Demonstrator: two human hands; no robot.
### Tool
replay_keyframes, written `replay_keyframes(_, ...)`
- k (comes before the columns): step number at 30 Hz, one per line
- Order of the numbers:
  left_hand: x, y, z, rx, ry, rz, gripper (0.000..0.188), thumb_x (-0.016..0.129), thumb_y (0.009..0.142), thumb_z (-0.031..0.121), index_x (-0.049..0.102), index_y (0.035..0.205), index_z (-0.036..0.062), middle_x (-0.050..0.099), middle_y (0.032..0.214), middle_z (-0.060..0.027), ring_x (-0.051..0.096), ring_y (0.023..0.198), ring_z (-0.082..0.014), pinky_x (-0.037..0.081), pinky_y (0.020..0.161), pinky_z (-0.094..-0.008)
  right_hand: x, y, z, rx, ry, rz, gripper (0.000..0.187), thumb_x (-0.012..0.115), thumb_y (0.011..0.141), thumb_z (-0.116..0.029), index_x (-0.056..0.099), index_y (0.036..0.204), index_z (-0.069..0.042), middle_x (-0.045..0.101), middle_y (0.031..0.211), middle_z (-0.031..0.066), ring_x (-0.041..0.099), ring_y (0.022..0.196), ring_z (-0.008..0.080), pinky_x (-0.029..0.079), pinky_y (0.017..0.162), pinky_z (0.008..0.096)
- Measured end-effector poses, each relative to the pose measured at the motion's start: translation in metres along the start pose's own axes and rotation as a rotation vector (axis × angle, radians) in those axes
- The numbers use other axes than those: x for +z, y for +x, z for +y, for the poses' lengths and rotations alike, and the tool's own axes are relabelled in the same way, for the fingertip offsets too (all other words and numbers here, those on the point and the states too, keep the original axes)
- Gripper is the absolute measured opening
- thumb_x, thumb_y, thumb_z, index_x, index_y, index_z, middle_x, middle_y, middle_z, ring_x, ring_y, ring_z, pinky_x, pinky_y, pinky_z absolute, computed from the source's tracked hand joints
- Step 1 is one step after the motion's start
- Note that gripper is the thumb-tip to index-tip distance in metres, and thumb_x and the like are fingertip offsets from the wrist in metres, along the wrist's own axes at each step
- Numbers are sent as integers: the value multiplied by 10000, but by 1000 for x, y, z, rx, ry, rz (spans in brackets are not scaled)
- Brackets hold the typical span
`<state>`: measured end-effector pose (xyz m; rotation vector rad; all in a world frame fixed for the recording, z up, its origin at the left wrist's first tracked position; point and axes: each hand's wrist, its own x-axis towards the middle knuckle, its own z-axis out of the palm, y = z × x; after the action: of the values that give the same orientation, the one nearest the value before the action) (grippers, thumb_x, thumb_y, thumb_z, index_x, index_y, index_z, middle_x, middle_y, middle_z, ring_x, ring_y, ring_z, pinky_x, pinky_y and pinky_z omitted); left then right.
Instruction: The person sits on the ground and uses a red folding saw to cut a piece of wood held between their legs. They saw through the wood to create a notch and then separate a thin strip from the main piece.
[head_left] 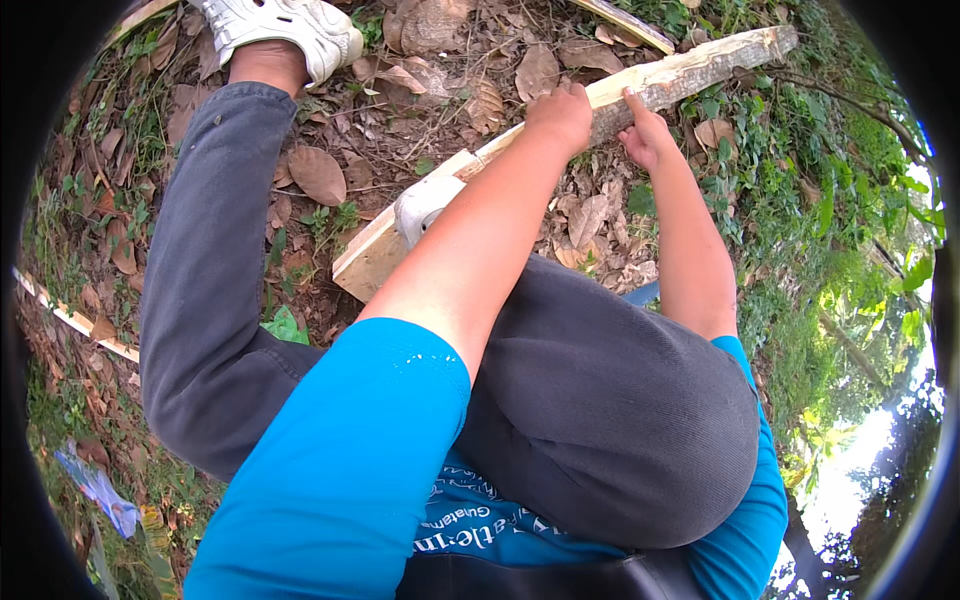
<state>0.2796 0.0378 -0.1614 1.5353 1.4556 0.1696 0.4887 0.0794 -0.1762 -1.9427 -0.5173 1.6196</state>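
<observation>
A long split log [690, 75], pale bare wood on its upper face and grey bark along its side, slants from beside my shoe up to the far right. My left hand [560, 118] is closed over it near the middle, fingers curled around its far edge. Just to the right, my right hand [648, 135] grips the same log, with one digit laid along the pale face and the other fingers bent at the bark side; their tips are partly hidden. A white shoe [425, 205] rests against the near end of the wood, partly behind my left forearm.
My other white clog [285, 35] stands on leaf-strewn ground at the far left. Thin pale wood strips lie at the left [75, 318] and at the top [625, 25]. A bluish crumpled wrapper [100, 490] lies lower left. Green plants [830, 220] grow along the right.
</observation>
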Motion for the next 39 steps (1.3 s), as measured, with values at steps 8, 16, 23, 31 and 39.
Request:
replay_keyframes(8,-6,-21,6,126,-154,55,536,763,882,187,502,1299,-25,616,1270,-257,636,1185,-408,535,987,-500,1,-54,-22,-104,-52,213,545,755,982,-317,477,1350,-27,614,1285,133,629,1121,281,500,888,478)
replay_keyframes(16,-5,-31,11,113,-172,60,487,732,884,157,509,1283,-14,619,1230,-232,610,1211,-377,517,1004,-495,-1,-66,-11,-165,-87,263,465,722,1005,-346,515,1260,-17,637,1226,120,648,994,205,491,820,440)
replay_keyframes(23,3,-3,-4,63,-73,13,530,766,897,213,520,1293,-39,659,1262,-229,679,1135,-390,559,970,-470,2,-20,-1,-21,-20,39,647,739,987,-344,448,1472,-29,567,1449,122,559,1303,292,430,1066,497)
replay_keyframes(31,-3,26,-33,28,-350,-205,672,716,904,460,593,1337,-39,720,1148,-236,711,1072,-338,551,937,-418,22,-11,-14,5,-28,107,649,747,959,-437,491,1445,-92,613,1407,90,608,1271,245,495,1050,449)
replay_keyframes(39,-6,-12,-19,85,-294,-37,524,750,913,211,553,1339,-21,681,1252,-248,651,1197,-403,511,1028,-461,16,-52,-20,-112,-235,342,841,827,882,-482,456,1391,75,578,1292,174,613,1033,269,506,992,446)
